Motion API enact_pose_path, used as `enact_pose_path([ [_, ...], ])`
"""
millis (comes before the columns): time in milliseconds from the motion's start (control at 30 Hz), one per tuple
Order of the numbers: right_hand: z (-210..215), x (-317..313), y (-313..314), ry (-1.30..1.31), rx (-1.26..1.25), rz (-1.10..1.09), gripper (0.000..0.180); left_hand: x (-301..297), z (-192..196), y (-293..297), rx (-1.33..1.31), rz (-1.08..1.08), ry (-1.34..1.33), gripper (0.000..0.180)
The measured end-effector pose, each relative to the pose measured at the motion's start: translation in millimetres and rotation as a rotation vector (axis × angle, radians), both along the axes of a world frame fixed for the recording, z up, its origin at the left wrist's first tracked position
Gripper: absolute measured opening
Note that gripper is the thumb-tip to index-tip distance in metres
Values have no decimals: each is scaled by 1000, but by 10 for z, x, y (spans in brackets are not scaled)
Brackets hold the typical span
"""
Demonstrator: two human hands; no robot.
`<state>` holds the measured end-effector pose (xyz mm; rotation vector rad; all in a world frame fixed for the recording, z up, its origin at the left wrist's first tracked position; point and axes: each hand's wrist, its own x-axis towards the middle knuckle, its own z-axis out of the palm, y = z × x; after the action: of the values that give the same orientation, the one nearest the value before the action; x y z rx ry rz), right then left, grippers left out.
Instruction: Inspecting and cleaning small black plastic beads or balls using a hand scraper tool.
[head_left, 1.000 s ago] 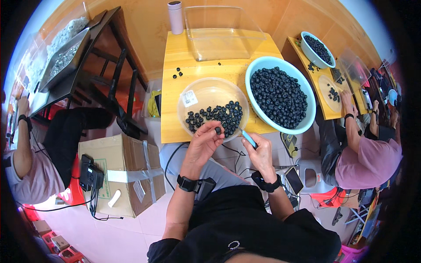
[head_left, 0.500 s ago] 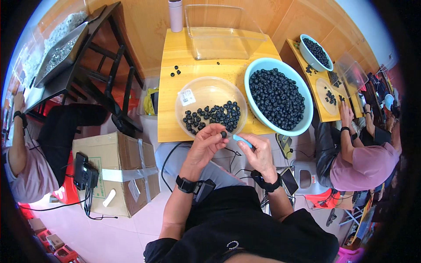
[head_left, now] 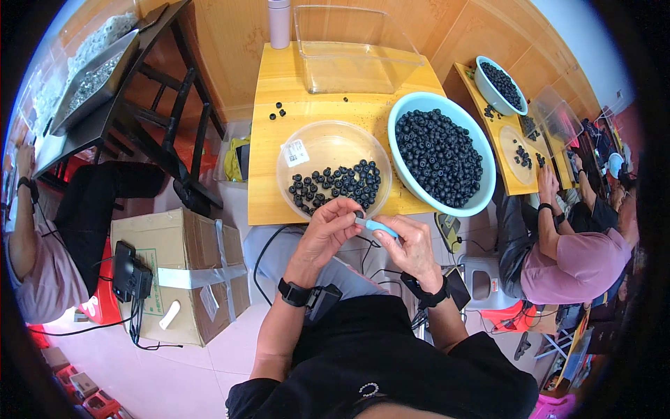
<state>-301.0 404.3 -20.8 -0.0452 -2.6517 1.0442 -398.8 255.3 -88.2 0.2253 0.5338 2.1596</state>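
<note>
My left hand (head_left: 322, 234) pinches a small round black piece (head_left: 359, 215) between thumb and fingertips, just off the table's near edge. A small knife (head_left: 382, 229) with a light blue handle is gripped in my right hand (head_left: 415, 249), its short blade against the black piece. Beyond my hands lies a shallow round see-through tray (head_left: 286, 150) with many black pieces (head_left: 345, 185) in its near half. To its right stands a light blue basin (head_left: 490, 178) heaped with black, bead-like round pieces (head_left: 438, 157), several showing a hole or ring.
A rectangular see-through box (head_left: 356, 73) and a pink tumbler (head_left: 279, 24) stand at the back of the wooden table (head_left: 269, 188). A taped cardboard box (head_left: 164, 244) sits at lower left. Co-workers are on both sides, the right one (head_left: 572, 258) at a similar table.
The knife has moved left, its blade now meeting the black piece. My right hand has come slightly nearer my left. The whole view has shifted slightly.
</note>
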Motion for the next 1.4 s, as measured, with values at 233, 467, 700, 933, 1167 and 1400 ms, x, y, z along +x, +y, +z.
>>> enact_pose_path([
  [233, 20, 4, -5, 19, 13, -2, 17, 12, -9, -2, 12, -26, -26, 15],
  [467, -37, 5, 9, 37, -12, 8, 17, 23, -10, -22, -8, -39, -38, 16],
  [700, -115, -45, 49, 51, 9, 29, 18, -11, -42, -94, 5, -83, -83, 16],
  [933, -131, -4, 280, 11, 16, -243, 19, 68, 153, -179, -12, -72, -60, 14],
  [1167, -158, 16, 40, -151, -350, -193, 19, 88, 13, -149, -47, -68, -116, 17],
  [1400, -129, -43, -109, -58, -593, -69, 23, 122, 31, -80, -104, -108, -68, 19],
])
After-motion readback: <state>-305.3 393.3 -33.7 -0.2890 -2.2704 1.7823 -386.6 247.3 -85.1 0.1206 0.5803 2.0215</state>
